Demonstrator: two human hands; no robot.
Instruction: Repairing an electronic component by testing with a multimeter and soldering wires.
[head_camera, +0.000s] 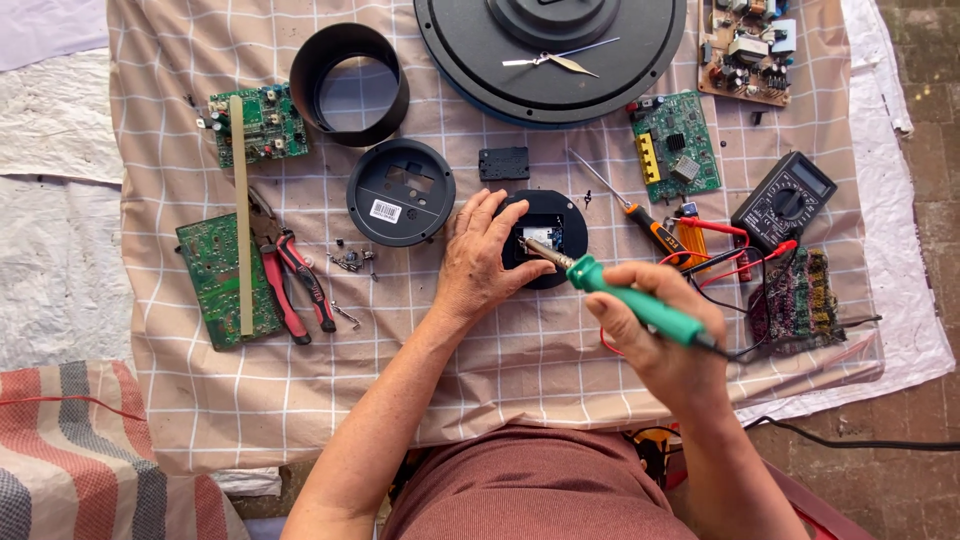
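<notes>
My left hand (483, 262) rests on a small round black housing (560, 215) with a white part inside, steadying it on the checked cloth (500, 350). My right hand (668, 335) grips a green-handled soldering iron (630, 298). Its metal tip points left into the housing's middle, just beside my left fingertips. The iron's cord trails off to the right under my hand.
Around lie a round black cover (400, 192), a black ring (350, 82), a big black disc (550, 50), green circuit boards (258, 122) (678, 148) (215, 280), red pliers (298, 285), an orange screwdriver (640, 218), a multimeter (783, 200) with red leads, and small screws (352, 260).
</notes>
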